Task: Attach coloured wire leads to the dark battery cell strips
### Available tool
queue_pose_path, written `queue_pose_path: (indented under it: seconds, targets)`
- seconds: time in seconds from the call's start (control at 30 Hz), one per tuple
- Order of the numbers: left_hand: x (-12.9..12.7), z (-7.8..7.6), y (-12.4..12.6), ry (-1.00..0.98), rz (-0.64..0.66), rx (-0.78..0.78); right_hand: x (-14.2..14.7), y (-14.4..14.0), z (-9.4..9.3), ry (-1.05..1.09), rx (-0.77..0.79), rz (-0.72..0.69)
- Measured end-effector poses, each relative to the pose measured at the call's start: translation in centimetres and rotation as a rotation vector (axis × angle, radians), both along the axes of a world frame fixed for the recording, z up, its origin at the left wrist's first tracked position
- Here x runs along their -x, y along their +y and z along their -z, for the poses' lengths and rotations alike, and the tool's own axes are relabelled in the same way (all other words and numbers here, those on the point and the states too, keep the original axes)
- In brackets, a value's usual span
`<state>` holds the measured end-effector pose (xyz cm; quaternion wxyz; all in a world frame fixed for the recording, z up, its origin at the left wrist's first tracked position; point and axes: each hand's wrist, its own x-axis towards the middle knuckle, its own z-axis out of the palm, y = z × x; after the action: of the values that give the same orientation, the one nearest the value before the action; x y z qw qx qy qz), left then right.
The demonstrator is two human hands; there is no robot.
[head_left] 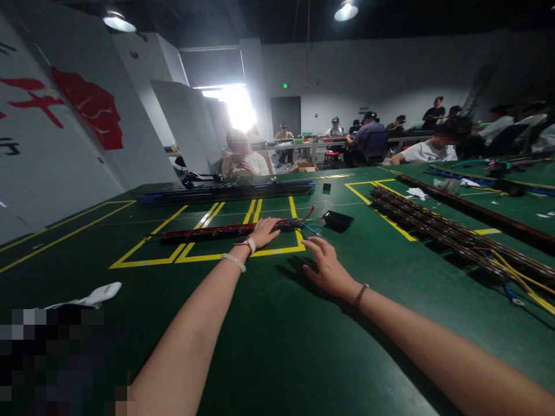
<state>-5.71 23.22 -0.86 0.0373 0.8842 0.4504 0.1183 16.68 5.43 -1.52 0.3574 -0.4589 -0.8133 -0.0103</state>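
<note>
My left hand (pixel 265 232) lies flat with fingers stretched out over the right part of a long, dark bundle (pixel 208 232) with red and blue wires along it. The bundle rests inside a yellow-taped outline on the green table. From its right end, loose red, green and blue wires (pixel 310 221) fan out toward a small black box (pixel 337 221). My right hand (pixel 327 267) hovers above the table, nearer to me than the box, its fingers apart and nothing between them. What lies directly under my left palm is hidden.
Long blue-and-black bars (pixel 229 192) lie across the table's far side. To the right stretch dark rod-like strips (pixel 437 231) with yellow wires (pixel 520 283) at the near end. A white object (pixel 104 293) is at left. A person (pixel 243 159) sits opposite; others work behind.
</note>
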Motion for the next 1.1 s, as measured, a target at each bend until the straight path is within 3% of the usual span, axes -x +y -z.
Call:
queue_pose_path:
  seconds: [0.27,0.37,0.43,0.53,0.63,0.7,0.8,0.9,1.0,1.1]
  targets:
    - [-2.4,0.1,3.4,0.005,-0.057,-0.026,0.4,-0.1,-0.7,-0.011,-0.018,-0.006]
    - [-3.2,0.0,3.1,-0.003,-0.110,-0.060,-2.0,0.9,-1.4,0.035,-0.116,0.154]
    - [-3.4,-0.1,2.1,-0.018,-0.171,-0.110,-5.7,1.9,-1.8,0.067,-0.191,0.352]
    - [-2.9,-0.5,-0.8,-0.056,-0.184,-0.226,-13.2,2.6,-1.7,-0.050,-0.243,0.687]
    - [-1.7,-1.0,-5.5,-0.081,-0.077,-0.282,-19.9,2.3,-0.8,-0.207,-0.281,1.004]
    - [-1.0,-1.3,-9.3,-0.100,-0.016,-0.279,-22.8,1.7,-0.1,-0.305,-0.266,1.162]
    - [-0.5,-1.7,-15.3,-0.093,0.106,-0.236,-24.8,1.1,0.8,-0.407,-0.130,1.346]
    - [-0.7,-2.3,-20.4,-0.099,0.201,-0.187,-25.4,1.0,1.1,-0.457,-0.026,1.424]
    - [-1.4,-2.7,-23.6,-0.127,0.278,-0.165,-25.8,0.9,1.0,-0.487,0.012,1.455]
    - [-1.8,-2.8,-24.9,-0.152,0.334,-0.159,-25.9,0.7,0.7,-0.510,0.018,1.461]
